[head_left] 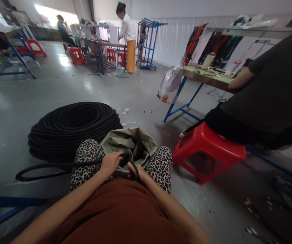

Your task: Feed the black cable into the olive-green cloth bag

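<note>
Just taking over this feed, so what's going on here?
A seated person's left hand and right hand each grip part of a black cord above an open green bag between the knees. A large coil of black cord lies on the floor, and a co-worker sits on a red stool to the right.

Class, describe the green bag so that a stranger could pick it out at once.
Find the big black coil on the floor. Just right of it, between the leopard-print knees, a green bag gapes open. Unlike the clear bag hanging at the table, it is opaque.
</note>
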The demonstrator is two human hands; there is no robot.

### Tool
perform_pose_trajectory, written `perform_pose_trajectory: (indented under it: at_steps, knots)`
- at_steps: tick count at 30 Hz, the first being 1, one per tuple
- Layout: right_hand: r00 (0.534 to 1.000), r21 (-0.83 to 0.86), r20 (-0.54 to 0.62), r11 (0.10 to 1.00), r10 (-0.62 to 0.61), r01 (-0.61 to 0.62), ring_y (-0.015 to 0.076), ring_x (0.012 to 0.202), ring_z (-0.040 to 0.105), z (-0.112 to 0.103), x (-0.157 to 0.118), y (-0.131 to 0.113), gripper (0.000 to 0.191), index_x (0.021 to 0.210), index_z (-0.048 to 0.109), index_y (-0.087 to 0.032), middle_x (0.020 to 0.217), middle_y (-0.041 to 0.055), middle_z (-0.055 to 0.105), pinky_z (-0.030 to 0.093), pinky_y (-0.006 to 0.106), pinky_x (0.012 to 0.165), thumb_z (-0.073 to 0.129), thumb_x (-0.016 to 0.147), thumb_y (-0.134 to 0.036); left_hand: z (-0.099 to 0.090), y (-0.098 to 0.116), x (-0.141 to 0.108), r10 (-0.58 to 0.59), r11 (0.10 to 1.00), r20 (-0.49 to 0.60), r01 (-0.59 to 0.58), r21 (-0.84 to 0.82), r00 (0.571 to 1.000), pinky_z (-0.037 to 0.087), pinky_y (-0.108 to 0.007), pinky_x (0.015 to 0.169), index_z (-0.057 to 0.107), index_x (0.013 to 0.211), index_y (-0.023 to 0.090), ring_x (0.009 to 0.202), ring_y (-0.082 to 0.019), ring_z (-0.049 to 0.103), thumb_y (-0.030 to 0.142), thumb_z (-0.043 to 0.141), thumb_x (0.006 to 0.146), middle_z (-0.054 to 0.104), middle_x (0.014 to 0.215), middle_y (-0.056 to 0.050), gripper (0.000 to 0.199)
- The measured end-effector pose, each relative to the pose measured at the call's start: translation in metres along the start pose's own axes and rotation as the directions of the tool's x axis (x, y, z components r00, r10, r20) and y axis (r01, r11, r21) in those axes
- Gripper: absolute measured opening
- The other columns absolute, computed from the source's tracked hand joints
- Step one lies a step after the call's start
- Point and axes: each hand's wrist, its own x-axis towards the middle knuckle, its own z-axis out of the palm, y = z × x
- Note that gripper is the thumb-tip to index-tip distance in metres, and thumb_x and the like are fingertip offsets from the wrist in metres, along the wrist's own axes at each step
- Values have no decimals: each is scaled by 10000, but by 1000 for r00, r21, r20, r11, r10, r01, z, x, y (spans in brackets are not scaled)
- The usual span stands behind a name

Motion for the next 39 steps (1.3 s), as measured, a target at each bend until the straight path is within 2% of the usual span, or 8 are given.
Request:
perform_pose_trajectory:
  at_steps: [13,22,26,32,39]
  knots:
    - [999,1,-33,1000,-7,7,104,479,576,-1,1,0,363,779,575,-138,618,4,608,440,194,478,546,955,-454,-6,4,1,20,998,63,-24,53,998,461,-317,836,634,1222,216,991,-206,657,252,480,945,714,1077,-71,320]
    - [1000,-39,-24,999,-7,6,106,482,570,0,1,-2,386,746,573,-139,618,-1,599,439,207,492,568,932,-477,-9,7,-1,31,995,94,-40,96,995,446,-306,818,647,1209,230,976,-200,657,238,497,936,718,1064,-67,311]
    - [1000,-17,6,1000,14,-14,100,455,538,1,-8,-8,416,718,555,-148,581,-8,562,452,210,489,530,950,-492,-7,6,-1,34,997,80,-39,72,996,447,-311,823,650,1198,229,972,-200,655,240,499,934,717,1062,-68,305]
    - [999,-96,-40,995,12,-16,102,422,495,1,-22,-19,446,673,547,-154,530,-11,525,400,203,437,520,951,-501,-5,5,0,14,999,62,-17,44,998,451,-301,832,644,1203,228,979,-191,650,226,503,926,711,1062,-71,310]
    - [996,-162,-88,987,7,-21,99,385,438,2,-22,-17,471,612,510,-164,478,-24,467,357,212,407,501,960,-482,-6,6,2,1,999,69,-5,50,998,445,-297,821,638,1208,234,963,-185,651,232,505,926,711,1058,-69,311]
